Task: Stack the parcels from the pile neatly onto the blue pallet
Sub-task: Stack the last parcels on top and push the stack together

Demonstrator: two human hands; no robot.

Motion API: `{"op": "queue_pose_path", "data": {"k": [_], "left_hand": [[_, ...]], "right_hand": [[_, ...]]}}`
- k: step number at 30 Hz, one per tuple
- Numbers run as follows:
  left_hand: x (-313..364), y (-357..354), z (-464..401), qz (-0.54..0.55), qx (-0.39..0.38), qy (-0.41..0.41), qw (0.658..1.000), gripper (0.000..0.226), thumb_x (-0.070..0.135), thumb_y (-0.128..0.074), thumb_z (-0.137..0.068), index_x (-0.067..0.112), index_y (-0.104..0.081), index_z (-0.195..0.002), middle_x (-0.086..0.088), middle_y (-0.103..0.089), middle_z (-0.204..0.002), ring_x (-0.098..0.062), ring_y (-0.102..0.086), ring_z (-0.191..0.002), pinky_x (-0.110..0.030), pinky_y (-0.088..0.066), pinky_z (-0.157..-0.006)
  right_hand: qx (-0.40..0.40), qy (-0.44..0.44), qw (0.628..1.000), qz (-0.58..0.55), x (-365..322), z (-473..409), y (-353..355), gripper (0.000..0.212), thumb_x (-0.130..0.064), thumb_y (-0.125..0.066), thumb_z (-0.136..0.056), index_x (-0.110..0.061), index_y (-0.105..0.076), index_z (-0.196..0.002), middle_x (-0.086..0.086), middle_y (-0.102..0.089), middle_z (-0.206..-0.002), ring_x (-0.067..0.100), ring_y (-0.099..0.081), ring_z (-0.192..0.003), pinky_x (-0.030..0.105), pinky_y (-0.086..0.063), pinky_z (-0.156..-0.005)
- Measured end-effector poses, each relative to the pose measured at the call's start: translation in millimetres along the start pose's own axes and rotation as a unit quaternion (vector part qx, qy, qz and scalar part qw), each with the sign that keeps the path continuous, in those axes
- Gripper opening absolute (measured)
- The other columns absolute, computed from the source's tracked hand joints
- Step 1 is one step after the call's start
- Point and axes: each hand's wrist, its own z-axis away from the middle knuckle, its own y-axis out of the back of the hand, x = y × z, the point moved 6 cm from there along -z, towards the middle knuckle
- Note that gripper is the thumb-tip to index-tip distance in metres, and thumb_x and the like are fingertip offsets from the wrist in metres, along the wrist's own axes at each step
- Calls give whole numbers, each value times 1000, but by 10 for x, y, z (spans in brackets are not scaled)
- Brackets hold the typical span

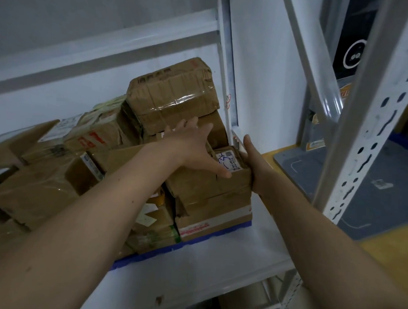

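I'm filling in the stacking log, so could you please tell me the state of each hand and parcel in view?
Left hand: open, fingers spread flat on the labelled parcel.
Right hand: open, pressed against that parcel's right side.
Labelled parcel: on the stack, between both hands.
Top parcel: taped shut, tilted, highest on the stack.
Red-striped box: bottom layer, on the blue pallet.

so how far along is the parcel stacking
Well along: many taped parcels already sit stacked on the blue pallet, the top parcel up against the wall. In hand: the labelled parcel, left hand flat on top, right hand against its side. The pile is out of view, so what's left can't be told.
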Motion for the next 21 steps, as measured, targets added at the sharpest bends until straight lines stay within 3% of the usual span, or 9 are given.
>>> {"op": "queue_pose_path", "data": {"k": [1,3,6,12,17,19,21], "left_hand": [[-9,-9,-23,-2,-14,0,1000,134,88,-62,-44,36,0,-151,0,10,-161,-28,9,-147,-57,-2,-114],[-30,-28,-45,-5,-34,-1,999,135,87,-64,-43,39,1,-151,2,14,-160,-27,13,-146,-57,1,-113],[-55,-14,-65,-9,-31,-2,999,131,85,-65,-45,39,-2,-151,3,12,-160,-27,11,-146,-57,0,-113],[-106,-9,-56,-2,-19,2,1000,124,81,-66,-52,36,-7,-151,2,6,-161,-27,5,-147,-57,-3,-113],[-118,-8,-61,-1,-20,4,1000,125,84,-62,-51,36,-7,-151,2,5,-161,-27,4,-147,-56,-5,-115],[-98,17,-61,26,-16,4,1000,126,90,-55,-48,35,-9,-151,2,3,-161,-27,3,-147,-55,-7,-116],[-71,146,-73,84,53,0,995,126,95,-46,-47,30,-17,-151,0,-9,-160,-28,-7,-146,-51,-14,-116]], "right_hand": [[-6,-2,1000,-5,14,-35,-2,86,-79,-34,-79,-24,-36,-145,12,-54,-135,30,-60,-113,43,-53,-85],[-27,-9,1000,-8,67,-63,-30,76,-76,-39,-81,-19,-57,-128,13,-65,-117,28,-66,-100,42,-52,-88],[-31,-7,999,-4,152,-91,-38,63,-69,-41,-86,-15,-68,-102,10,-74,-92,23,-72,-81,33,-55,-72],[-15,-14,998,51,191,-106,-166,66,-70,-44,-84,-15,-66,-112,12,-70,-107,28,-67,-99,40,-49,-95],[4,-25,996,85,213,-106,-165,71,-74,-40,-83,-17,-64,-117,12,-70,-110,28,-66,-102,41,-48,-97],[19,-8,995,99,178,-135,-120,74,-75,-37,-83,-21,-55,-130,13,-57,-132,28,-55,-119,41,-40,-104],[73,20,992,105,78,-182,-28,84,-77,-31,-82,-25,-27,-148,9,-26,-155,30,-26,-141,49,-23,-112]]}}
